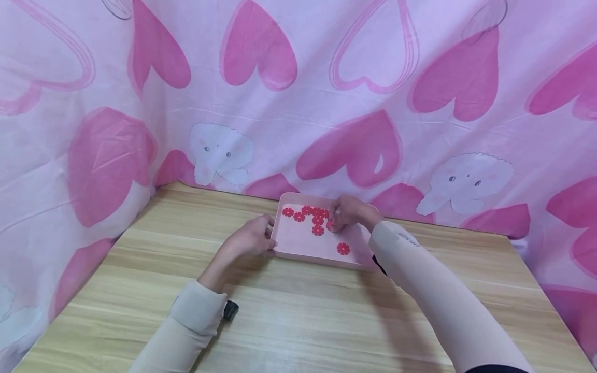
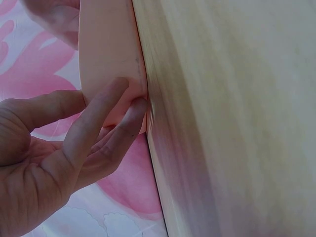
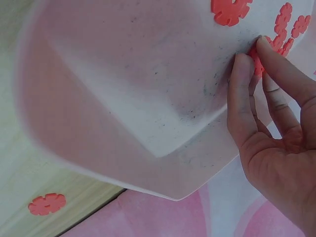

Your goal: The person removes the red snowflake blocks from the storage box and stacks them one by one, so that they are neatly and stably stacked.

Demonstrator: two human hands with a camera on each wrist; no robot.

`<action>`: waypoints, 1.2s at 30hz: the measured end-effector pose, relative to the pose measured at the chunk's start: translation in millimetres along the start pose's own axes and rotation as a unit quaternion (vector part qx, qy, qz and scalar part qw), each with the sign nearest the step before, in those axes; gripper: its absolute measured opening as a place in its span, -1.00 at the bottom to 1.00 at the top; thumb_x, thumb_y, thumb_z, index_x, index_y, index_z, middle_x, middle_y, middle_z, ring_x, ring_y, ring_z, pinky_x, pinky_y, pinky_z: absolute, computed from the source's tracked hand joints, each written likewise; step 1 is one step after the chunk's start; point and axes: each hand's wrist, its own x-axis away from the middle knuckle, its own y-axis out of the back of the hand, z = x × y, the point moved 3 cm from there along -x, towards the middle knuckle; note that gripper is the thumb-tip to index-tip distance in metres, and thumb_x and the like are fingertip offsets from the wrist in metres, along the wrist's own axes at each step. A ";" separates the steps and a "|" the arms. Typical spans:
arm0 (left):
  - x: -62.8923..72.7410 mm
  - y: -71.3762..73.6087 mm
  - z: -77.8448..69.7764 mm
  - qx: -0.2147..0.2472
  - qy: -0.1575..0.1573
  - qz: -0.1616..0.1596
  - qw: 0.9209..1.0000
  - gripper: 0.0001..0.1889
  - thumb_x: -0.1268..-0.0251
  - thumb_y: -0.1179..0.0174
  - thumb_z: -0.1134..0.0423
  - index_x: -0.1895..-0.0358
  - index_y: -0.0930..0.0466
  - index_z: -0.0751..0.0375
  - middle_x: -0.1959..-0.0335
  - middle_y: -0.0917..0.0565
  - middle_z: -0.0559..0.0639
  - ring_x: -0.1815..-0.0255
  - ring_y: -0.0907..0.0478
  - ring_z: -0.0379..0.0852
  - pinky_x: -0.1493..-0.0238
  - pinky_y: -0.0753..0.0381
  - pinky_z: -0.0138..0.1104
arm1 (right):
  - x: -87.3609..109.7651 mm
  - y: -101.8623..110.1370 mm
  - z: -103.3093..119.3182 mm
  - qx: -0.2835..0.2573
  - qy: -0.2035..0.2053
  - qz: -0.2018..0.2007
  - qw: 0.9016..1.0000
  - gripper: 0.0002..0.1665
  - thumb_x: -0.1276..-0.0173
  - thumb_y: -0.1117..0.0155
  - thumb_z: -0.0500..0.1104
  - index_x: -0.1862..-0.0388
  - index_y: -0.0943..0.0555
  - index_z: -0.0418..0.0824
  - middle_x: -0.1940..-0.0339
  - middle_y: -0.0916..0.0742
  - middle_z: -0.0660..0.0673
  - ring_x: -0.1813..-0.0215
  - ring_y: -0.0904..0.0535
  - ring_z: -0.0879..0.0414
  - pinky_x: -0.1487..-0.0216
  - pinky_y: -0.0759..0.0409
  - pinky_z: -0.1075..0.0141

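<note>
A shallow pink tray (image 1: 298, 254) sits on the table, with several red interlocking flower discs (image 1: 318, 230) inside it, mostly grouped toward the back. My left hand (image 1: 252, 237) is at the tray's left end, its fingertips (image 2: 121, 84) resting against the outer wall near a corner. Over the tray's right part, my right hand (image 1: 350, 211) pinches one red disc (image 3: 257, 61) between thumb and fingers. Closer to the front wall lies a single red disc (image 1: 343, 249), apart from the group. My right hand and sleeve hide the tray's right end in the head view.
Outside the tray, another red disc (image 3: 47, 204) lies on the wooden table (image 1: 298, 321); the right sleeve covers that area in the head view. Behind and to the sides hangs a pink cloth (image 1: 280, 134) with hearts, meeting the table's back edge close to the tray.
</note>
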 end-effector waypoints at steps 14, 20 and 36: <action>1.0 -1.5 -0.8 -0.007 0.002 0.002 1.000 -0.59 -0.47 -0.26 0.50 -0.31 -0.44 0.42 0.04 -0.67 0.24 0.16 -0.66 0.01 0.12 -0.82 -0.29 | 0.8 4.7 -10.4 -0.014 0.022 -0.022 0.999 -0.73 -0.25 -0.52 -0.42 0.06 -0.73 -0.36 0.07 -0.75 -0.23 0.15 -0.66 0.06 0.06 -0.84 0.28; 0.9 -1.4 -1.6 0.001 0.005 0.003 1.000 -0.54 -0.46 -0.27 0.51 -0.36 -0.43 0.43 -0.04 -0.69 0.28 0.12 -0.70 0.02 0.07 -0.87 -0.23 | 7.9 15.3 -17.9 -0.048 0.012 -0.032 0.998 -0.58 -0.30 -0.51 -0.41 -0.15 -0.68 -0.41 -0.17 -0.76 -0.38 0.06 -0.77 -0.02 -0.06 -0.87 0.20; 3.9 -1.1 -2.8 -0.007 0.011 0.001 1.000 -0.52 -0.47 -0.27 0.49 -0.38 -0.42 0.40 -0.09 -0.68 0.27 0.10 -0.69 0.03 -0.02 -0.87 -0.17 | 41.9 53.9 -46.3 -0.107 0.002 -0.040 0.993 -0.53 -0.36 -0.38 -0.45 -0.22 -0.55 -0.50 -0.14 -0.67 -0.39 0.07 -0.68 0.00 -0.09 -0.87 0.15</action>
